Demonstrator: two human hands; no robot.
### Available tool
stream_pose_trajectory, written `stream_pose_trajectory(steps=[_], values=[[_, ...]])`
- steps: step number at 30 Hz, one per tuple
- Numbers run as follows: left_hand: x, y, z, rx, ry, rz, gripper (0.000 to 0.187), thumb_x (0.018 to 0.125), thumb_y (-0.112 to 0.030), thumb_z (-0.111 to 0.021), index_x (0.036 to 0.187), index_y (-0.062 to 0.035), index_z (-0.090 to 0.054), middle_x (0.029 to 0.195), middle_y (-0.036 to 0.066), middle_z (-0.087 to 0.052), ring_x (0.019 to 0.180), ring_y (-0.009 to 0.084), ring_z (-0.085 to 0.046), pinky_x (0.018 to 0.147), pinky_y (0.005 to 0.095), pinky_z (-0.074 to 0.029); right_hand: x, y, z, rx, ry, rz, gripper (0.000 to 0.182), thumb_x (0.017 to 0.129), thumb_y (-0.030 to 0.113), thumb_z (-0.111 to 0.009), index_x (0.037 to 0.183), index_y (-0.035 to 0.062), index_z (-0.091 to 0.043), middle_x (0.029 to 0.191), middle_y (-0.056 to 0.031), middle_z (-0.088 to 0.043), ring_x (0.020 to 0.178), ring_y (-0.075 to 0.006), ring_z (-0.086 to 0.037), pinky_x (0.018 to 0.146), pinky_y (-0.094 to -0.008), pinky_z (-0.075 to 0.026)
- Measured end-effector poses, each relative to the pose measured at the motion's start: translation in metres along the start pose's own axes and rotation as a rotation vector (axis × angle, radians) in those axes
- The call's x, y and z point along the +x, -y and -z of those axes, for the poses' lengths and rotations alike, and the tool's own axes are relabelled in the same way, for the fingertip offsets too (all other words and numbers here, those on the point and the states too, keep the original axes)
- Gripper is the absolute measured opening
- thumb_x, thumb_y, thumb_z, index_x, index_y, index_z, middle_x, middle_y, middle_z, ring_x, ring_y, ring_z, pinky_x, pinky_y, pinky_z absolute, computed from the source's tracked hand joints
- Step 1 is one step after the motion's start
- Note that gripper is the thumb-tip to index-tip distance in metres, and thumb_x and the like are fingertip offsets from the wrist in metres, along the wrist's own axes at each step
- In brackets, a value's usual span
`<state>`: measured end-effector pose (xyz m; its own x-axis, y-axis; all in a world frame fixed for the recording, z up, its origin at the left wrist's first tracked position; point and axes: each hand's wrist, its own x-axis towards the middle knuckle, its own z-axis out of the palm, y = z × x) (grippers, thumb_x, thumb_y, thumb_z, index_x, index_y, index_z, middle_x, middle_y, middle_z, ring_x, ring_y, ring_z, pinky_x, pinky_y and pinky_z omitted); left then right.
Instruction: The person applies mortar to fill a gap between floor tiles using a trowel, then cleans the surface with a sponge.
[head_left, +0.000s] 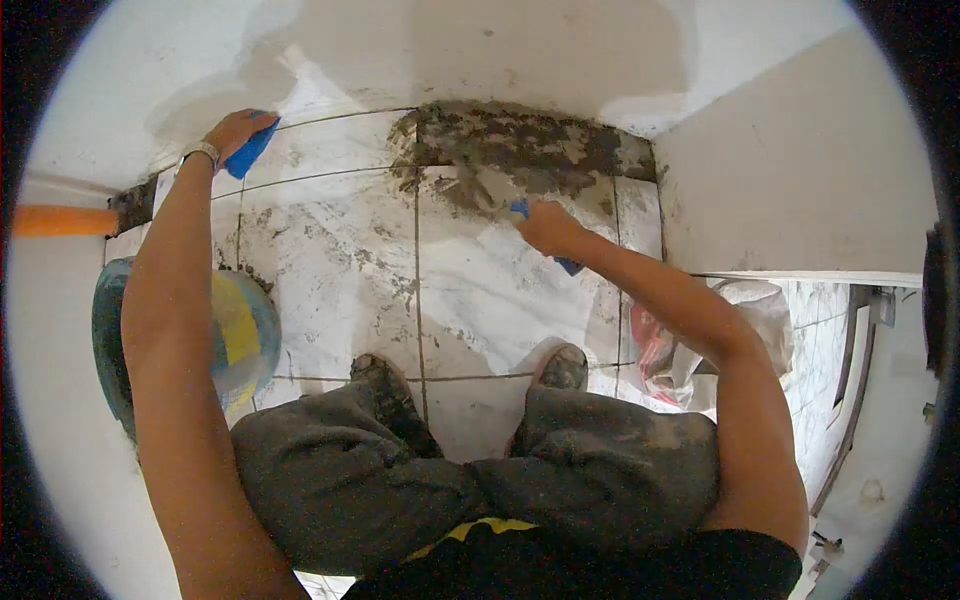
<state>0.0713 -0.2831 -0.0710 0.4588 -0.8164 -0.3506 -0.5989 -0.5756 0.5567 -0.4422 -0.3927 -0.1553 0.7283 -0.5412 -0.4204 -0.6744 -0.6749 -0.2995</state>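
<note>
My left hand (pixel 236 133), with a band at the wrist, is closed on a blue cloth-like piece (pixel 250 150) beside the wall, over the left tiles. My right hand (pixel 550 229) is closed around a blue object (pixel 568 265), whose ends show on both sides of the fist; its full shape is hidden. It is over the smeared white tile (pixel 500 290), just below a strip of dark, wet-looking mortar (pixel 520 142) along the wall. Grey smears cover several of the tiles.
A bucket-like round container (pixel 262 320) with a yellow band stands at the left, partly behind my left arm. An orange pipe (pixel 65 221) enters at far left. A crumpled red-and-white sack (pixel 740 300) lies at the right. Walls (pixel 790 160) border the floor; my feet rest on tiles.
</note>
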Motion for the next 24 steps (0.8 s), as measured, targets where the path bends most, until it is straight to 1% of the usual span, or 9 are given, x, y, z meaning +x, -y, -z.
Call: stream_pose_trajectory(steps=[3, 5, 9, 10, 12, 15, 18, 21, 24], values=[[-0.007, 0.01, 0.007, 0.064, 0.051, 0.131, 0.054, 0.082, -0.051, -0.06, 0.109, -0.0039, -0.061, 0.087, 0.006, -0.062, 0.064, 0.0133, -0.055, 0.057, 0.0284, -0.046, -0.008, 0.003, 0.004, 0.042, -0.087, -0.061, 0.039, 0.086, 0.031, -0.052, 0.095, -0.0074, -0.057, 0.08, -0.0265, -0.063, 0.076, -0.0413, -0.064, 0.066, -0.0523, -0.051], [-0.016, 0.005, 0.001, 0.014, 0.087, 0.128, 0.056, 0.081, -0.053, -0.061, 0.11, -0.005, -0.06, 0.086, 0.007, -0.062, 0.062, 0.0135, -0.055, 0.056, 0.0283, -0.046, -0.016, 0.025, 0.004, 0.046, 0.058, 0.005, 0.039, 0.085, 0.032, -0.054, 0.095, -0.0064, -0.056, 0.085, -0.0276, -0.063, 0.079, -0.043, -0.063, 0.07, -0.0531, -0.05], [-0.033, -0.022, -0.001, -0.111, 0.063, 0.111, 0.056, 0.081, -0.052, -0.061, 0.112, -0.0052, -0.058, 0.084, 0.006, -0.061, 0.06, 0.0135, -0.055, 0.055, 0.0271, -0.047, -0.027, 0.007, -0.006, 0.068, 0.003, -0.073, 0.043, 0.086, 0.036, -0.053, 0.091, -0.0068, -0.058, 0.09, -0.029, -0.062, 0.086, -0.0433, -0.062, 0.079, -0.0516, -0.049], [-0.037, -0.026, 0.0, -0.163, 0.037, 0.093, 0.055, 0.082, -0.051, -0.061, 0.112, -0.0051, -0.058, 0.083, 0.006, -0.061, 0.059, 0.0134, -0.055, 0.054, 0.027, -0.047, -0.021, -0.028, -0.017, 0.069, -0.004, 0.027, 0.048, 0.089, 0.042, -0.049, 0.101, -0.0038, -0.053, 0.085, -0.0289, -0.062, 0.082, -0.0445, -0.062, 0.074, -0.0518, -0.048], [-0.025, -0.009, 0.005, -0.191, 0.063, 0.089, 0.052, 0.082, -0.05, -0.062, 0.109, -0.0056, -0.058, 0.082, 0.005, -0.06, 0.06, 0.0124, -0.055, 0.054, 0.0264, -0.047, -0.02, -0.056, 0.001, -0.031, -0.013, -0.172, 0.049, 0.088, 0.043, -0.05, 0.106, -0.0022, -0.053, 0.082, -0.027, -0.063, 0.079, -0.0437, -0.062, 0.074, -0.0513, -0.049], [-0.026, 0.008, 0.011, -0.191, 0.09, 0.128, 0.049, 0.083, -0.049, -0.062, 0.106, -0.0059, -0.058, 0.081, 0.004, -0.058, 0.062, 0.0116, -0.054, 0.054, 0.0261, -0.046, -0.029, -0.088, 0.017, -0.138, -0.23, 0.112, 0.05, 0.088, 0.045, -0.05, 0.104, -0.0028, -0.054, 0.079, -0.0259, -0.064, 0.076, -0.0421, -0.063, 0.073, -0.0503, -0.049], [-0.022, 0.019, 0.005, -0.098, 0.118, 0.154, 0.052, 0.082, -0.052, -0.06, 0.105, -0.0057, -0.058, 0.081, 0.005, -0.059, 0.062, 0.012, -0.055, 0.054, 0.0268, -0.046, -0.031, -0.076, 0.026, 0.111, -0.222, -0.155, 0.048, 0.089, 0.043, -0.05, 0.103, -0.003, -0.055, 0.081, -0.0266, -0.063, 0.077, -0.0425, -0.063, 0.073, -0.0506, -0.048], [-0.006, 0.017, -0.001, 0.049, 0.04, 0.044, 0.055, 0.082, -0.054, -0.058, 0.106, -0.0054, -0.058, 0.081, 0.005, -0.059, 0.061, 0.0127, -0.055, 0.053, 0.0274, -0.047, -0.024, -0.04, 0.01, -0.177, 0.061, 0.037, 0.044, 0.091, 0.039, -0.047, 0.105, -0.0019, -0.053, 0.088, -0.0279, -0.062, 0.084, -0.0431, -0.061, 0.074, -0.0519, -0.047], [-0.008, -0.007, -0.002, 0.071, 0.025, -0.022, 0.055, 0.082, -0.053, -0.059, 0.113, -0.007, -0.058, 0.089, 0.006, -0.06, 0.069, 0.0135, -0.057, 0.059, 0.0294, -0.048, -0.031, 0.002, -0.003, 0.039, 0.141, 0.001, 0.046, 0.09, 0.042, -0.048, 0.105, -0.0014, -0.053, 0.096, -0.0286, -0.061, 0.09, -0.0433, -0.06, 0.076, -0.0527, -0.047]])
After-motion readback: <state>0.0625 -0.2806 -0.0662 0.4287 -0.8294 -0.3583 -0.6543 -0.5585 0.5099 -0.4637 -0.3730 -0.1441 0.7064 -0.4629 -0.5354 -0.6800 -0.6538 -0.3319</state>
